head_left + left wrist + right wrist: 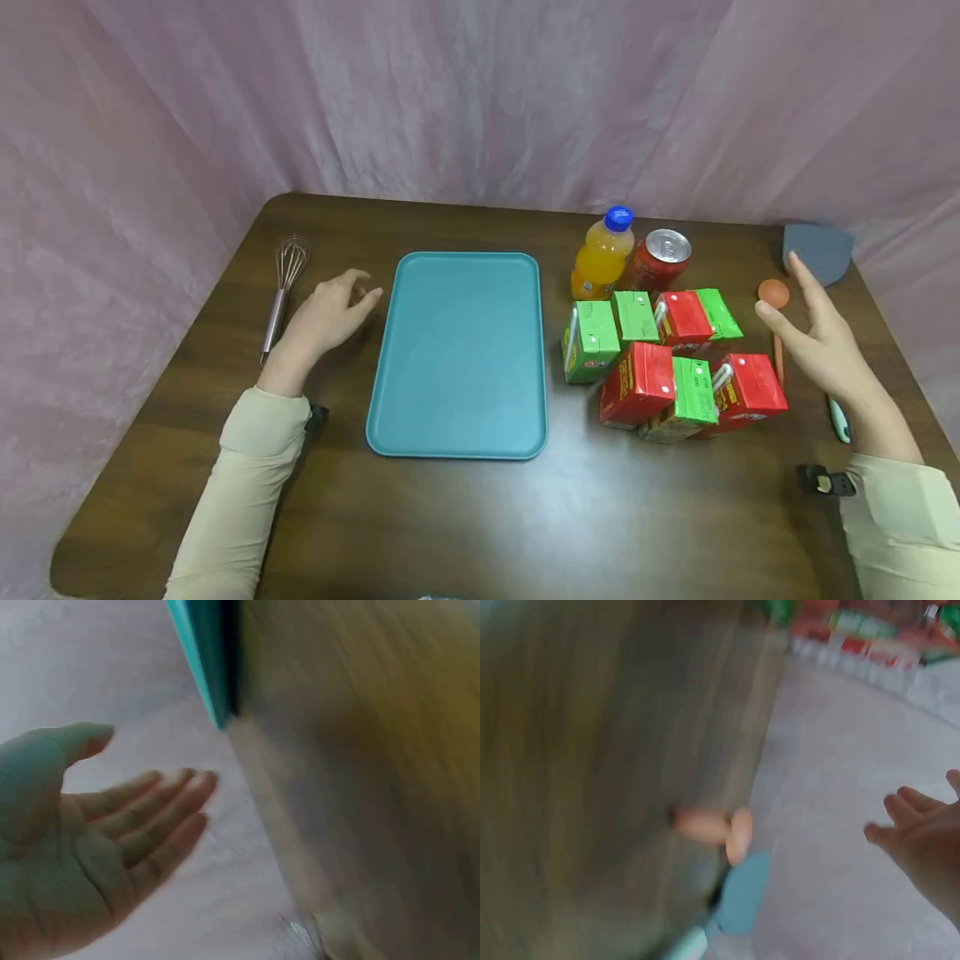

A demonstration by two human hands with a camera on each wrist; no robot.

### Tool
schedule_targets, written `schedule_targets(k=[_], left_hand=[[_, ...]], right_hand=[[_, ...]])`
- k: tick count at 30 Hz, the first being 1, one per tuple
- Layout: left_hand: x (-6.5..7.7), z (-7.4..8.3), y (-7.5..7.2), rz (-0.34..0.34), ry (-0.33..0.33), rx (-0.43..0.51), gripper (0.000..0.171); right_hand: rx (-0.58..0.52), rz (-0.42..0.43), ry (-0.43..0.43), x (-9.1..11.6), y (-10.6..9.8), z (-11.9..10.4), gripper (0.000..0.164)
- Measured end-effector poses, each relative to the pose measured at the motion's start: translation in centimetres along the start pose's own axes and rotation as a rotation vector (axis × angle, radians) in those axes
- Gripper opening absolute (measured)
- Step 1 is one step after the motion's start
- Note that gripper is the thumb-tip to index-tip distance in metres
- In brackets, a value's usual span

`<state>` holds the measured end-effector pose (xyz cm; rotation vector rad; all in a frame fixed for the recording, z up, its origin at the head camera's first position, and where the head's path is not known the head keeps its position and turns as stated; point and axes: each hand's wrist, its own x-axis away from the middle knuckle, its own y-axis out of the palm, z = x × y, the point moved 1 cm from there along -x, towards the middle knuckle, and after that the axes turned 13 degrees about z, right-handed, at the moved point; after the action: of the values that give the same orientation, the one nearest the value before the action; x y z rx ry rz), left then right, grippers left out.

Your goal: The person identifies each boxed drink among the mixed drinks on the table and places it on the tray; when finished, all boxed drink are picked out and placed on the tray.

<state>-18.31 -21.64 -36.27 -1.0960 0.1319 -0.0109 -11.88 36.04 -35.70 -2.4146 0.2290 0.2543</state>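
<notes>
My left hand [326,321] hovers between the whisk [283,287] and a teal tray [457,358], holding nothing. In the left wrist view that hand [112,832] shows its palm, with the fingers loosely extended. On the right, my other hand [821,346] is over the orange spoon [773,293] and the spatula [821,250], thumb and fingers spread apart and nothing in them. Left of it stands a group of red juice boxes [652,371] and green juice boxes [596,325]. The right wrist view, blurred, has the right hand [922,832] at its edge.
Behind the boxes stand a bottle of orange drink [600,258] with a blue cap and a red can [660,258]. The spatula's pale green handle [838,419] lies under the right forearm. A pink curtain [480,100] hangs along the far edge of the wooden table [480,525].
</notes>
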Motion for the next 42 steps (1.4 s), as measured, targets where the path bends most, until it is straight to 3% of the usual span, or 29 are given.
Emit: schedule_targets(k=[5, 8, 12, 15, 19, 23, 28, 34, 42], left_hand=[[1.1, 1.1, 1.0, -0.15, -0.076, 0.014, 0.062], [1.5, 1.5, 1.5, -0.221, -0.112, 0.025, 0.064], [1.7, 1.6, 2.2, -0.347, -0.124, 0.055, 0.066], [1.8, 1.7, 2.6, -0.412, -0.109, 0.089, 0.064], [2.0, 1.8, 2.7, -0.441, -0.082, 0.143, 0.06], [2.1, 2.1, 2.7, -0.469, -0.061, 0.152, 0.06], [2.0, 2.2, 2.9, -0.475, -0.028, 0.146, 0.057], [1.5, 1.9, 2.9, -0.474, -0.023, 0.162, 0.059], [0.8, 1.6, 2.8, -0.468, -0.048, 0.142, 0.061]], right_hand=[[-0.207, -0.124, -0.068, 1.1, 1.2, -0.2, 0.068], [-0.388, -0.256, -0.103, 1.4, 1.1, 0.2, 0.07], [-0.596, -0.429, -0.041, 1.5, 0.8, 0.8, 0.078], [-0.545, -0.456, -0.009, 1.3, 0.9, 1.0, 0.084], [-0.448, -0.477, 0.025, 0.7, 1.6, 0.7, 0.086], [-0.445, -0.499, 0.118, 0.0, 2.2, 0.3, 0.083], [-0.493, -0.434, 0.183, 0.2, 2.5, 0.4, 0.075], [-0.539, -0.247, 0.082, 0.3, 1.5, 0.7, 0.077], [-0.57, 0.016, 0.041, 0.0, -0.7, -1.3, 0.083]])
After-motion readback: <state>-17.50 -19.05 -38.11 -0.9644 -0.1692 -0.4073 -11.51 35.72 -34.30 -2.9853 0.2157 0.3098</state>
